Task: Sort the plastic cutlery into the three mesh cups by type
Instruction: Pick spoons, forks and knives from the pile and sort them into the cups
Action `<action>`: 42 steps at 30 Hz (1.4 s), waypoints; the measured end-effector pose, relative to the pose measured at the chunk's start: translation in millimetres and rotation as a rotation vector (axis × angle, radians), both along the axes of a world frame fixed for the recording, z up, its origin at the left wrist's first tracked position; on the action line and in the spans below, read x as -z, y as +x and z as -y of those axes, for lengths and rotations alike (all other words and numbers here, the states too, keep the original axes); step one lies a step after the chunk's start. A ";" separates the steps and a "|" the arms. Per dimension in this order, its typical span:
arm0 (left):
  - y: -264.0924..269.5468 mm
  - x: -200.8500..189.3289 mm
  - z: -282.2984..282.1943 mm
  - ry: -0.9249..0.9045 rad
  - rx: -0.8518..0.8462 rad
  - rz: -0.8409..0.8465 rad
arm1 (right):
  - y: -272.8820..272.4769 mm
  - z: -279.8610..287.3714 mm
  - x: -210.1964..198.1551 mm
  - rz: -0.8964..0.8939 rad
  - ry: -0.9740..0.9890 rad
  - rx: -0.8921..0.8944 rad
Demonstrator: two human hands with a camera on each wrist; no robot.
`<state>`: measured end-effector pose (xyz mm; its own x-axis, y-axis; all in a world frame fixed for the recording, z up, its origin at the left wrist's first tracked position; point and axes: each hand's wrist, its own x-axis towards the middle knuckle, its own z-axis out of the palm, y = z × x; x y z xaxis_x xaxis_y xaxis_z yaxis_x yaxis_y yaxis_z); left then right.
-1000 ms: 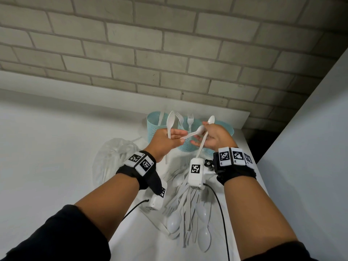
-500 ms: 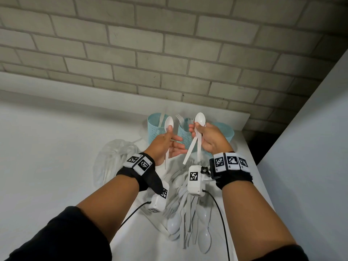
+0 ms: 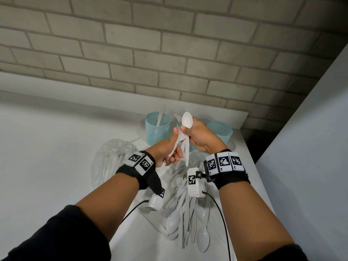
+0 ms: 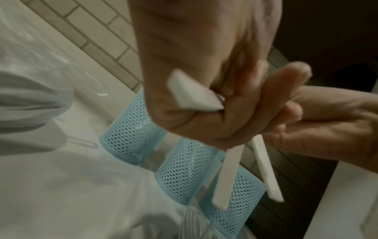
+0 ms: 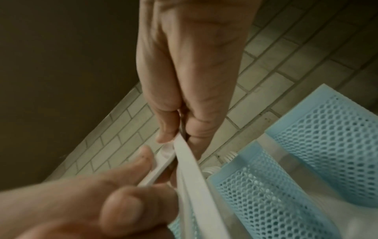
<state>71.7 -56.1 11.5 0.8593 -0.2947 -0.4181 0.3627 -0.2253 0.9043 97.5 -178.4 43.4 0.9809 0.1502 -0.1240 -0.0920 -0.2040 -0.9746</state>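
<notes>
The white plastic spoons [image 3: 185, 129] are thin and glossy, with oval bowls and flat narrow handles. The right hand [image 3: 200, 137] has its fingers curled round a bundle of them, bowls up at 12 o'clock and handles hanging down toward 6 o'clock. The left hand [image 3: 169, 149] is touching it from 8 o'clock and pinches one more spoon handle, which lies slanted against the bundle. In the left wrist view two flat handles [image 4: 228, 174] come out below the fingers.

Behind the hands three light blue plastic mesh cups stand in a row against the grey brick wall [image 3: 169, 53]. The left mesh cup [image 3: 157, 129] holds one white piece; I cannot tell its type. The middle mesh cup [image 4: 185, 171] holds white plastic forks [image 3: 177, 116] and is mostly hidden by the hands. The right mesh cup [image 3: 221, 131] is at 2 o'clock from the hands.

On the white table [image 3: 56, 157], at 6 o'clock under the wrists, lies a pile of mixed white cutlery [image 3: 186, 219]. A clear plastic bag [image 3: 111, 159] lies at 8 o'clock.
</notes>
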 end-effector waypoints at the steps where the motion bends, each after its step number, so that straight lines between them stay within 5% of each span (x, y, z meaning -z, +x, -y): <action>1: 0.1 -0.6 0.7 0.005 -0.001 -0.002 | 0.5 -0.9 1.8 0.015 -0.057 0.012; 7: 1.2 9.8 -3.0 -0.086 -0.180 -0.009 | 6.6 12.6 -3.0 0.073 0.114 0.191; 13: -1.6 12.5 5.0 -0.492 -0.171 -0.346 | 8.7 7.0 -1.9 0.122 0.303 0.344; 17: -1.8 13.3 15.6 -0.641 -0.322 -0.367 | 6.6 2.8 6.3 0.026 0.524 0.348; 24: 3.1 14.9 18.0 -0.583 -0.425 -0.294 | -0.1 3.9 13.9 0.023 0.623 0.238; 28: 1.9 19.1 14.0 -0.499 -0.344 -0.363 | -4.1 5.8 19.6 0.009 0.480 0.119; 32: 1.0 20.7 16.8 -0.376 -0.342 -0.255 | -4.1 12.8 18.7 -0.076 0.330 0.039; 39: 1.4 15.4 7.2 -0.186 -0.307 -0.094 | 32.7 70.9 -1.7 0.432 0.214 0.844; 42: 2.8 17.0 -1.5 0.056 -0.253 -0.018 | 39.9 89.1 2.0 0.419 0.122 0.948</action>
